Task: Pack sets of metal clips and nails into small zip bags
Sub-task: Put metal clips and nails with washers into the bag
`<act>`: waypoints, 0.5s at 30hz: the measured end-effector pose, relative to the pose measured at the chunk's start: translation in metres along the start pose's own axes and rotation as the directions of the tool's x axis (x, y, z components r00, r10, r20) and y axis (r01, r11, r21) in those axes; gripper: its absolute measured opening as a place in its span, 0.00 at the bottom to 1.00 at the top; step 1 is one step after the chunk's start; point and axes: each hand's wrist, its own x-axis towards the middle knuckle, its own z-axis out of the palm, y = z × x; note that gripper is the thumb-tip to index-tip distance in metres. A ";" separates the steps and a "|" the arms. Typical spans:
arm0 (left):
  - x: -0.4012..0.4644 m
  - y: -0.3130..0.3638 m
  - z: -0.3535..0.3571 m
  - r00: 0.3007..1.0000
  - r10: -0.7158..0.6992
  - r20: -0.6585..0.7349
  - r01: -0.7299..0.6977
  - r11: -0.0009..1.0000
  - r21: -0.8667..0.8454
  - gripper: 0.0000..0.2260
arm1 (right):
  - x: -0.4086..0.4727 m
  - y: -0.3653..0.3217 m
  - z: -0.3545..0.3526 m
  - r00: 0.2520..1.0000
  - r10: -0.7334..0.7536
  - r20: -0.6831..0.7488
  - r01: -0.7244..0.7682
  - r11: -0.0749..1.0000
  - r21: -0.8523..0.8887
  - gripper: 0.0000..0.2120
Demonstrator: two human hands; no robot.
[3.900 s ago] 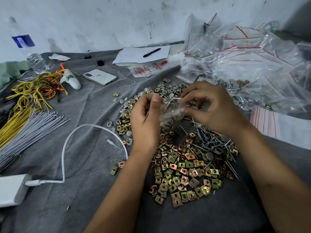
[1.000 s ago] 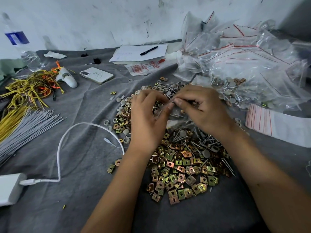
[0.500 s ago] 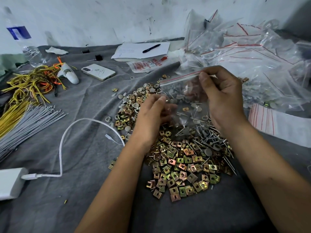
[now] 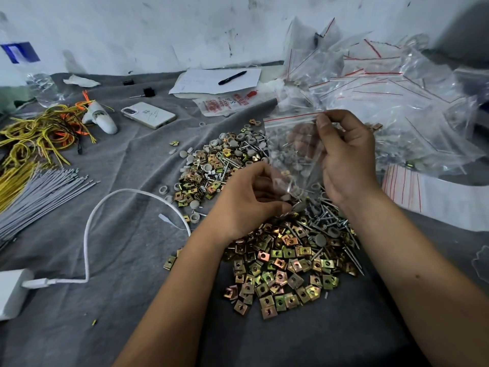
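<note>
A small clear zip bag (image 4: pixel 288 144) with a red strip along its top hangs upright above the heap. My right hand (image 4: pixel 346 157) pinches its top right corner. My left hand (image 4: pixel 251 200) sits at the bag's bottom left corner with curled fingers touching the plastic. Small parts show through the bag's lower half. Below lies a heap of gold square metal clips (image 4: pixel 277 268), with nails (image 4: pixel 328 221) to its right and grey round caps (image 4: pixel 238 144) farther back.
A pile of clear zip bags (image 4: pixel 397 96) fills the back right, flat bags (image 4: pixel 436 197) beside it. Left: a phone (image 4: pixel 148 115), a white cable (image 4: pixel 90 229) and charger (image 4: pixel 10 295), grey ties (image 4: pixel 39 192), yellow wires (image 4: pixel 34 133). Paper with a pen (image 4: pixel 232 77) lies at the back.
The bag was crumpled low between both hands; my right hand has lifted it upright by its top edge, and my left hand has dropped to its bottom corner.
</note>
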 end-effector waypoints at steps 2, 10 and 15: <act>0.001 -0.002 0.000 1.000 -0.015 0.000 0.015 1.000 -0.025 0.14 | 0.000 0.000 0.001 1.000 0.022 -0.012 -0.022 1.000 -0.004 0.03; 0.006 -0.005 0.002 0.998 -0.064 -0.006 0.062 0.986 -0.157 0.05 | 0.001 -0.003 0.000 0.997 0.039 -0.071 -0.042 0.998 -0.038 0.03; 0.007 -0.005 0.003 0.994 -0.107 -0.019 0.100 0.968 -0.228 0.10 | 0.000 -0.004 0.001 0.996 0.051 -0.074 -0.053 0.998 -0.020 0.04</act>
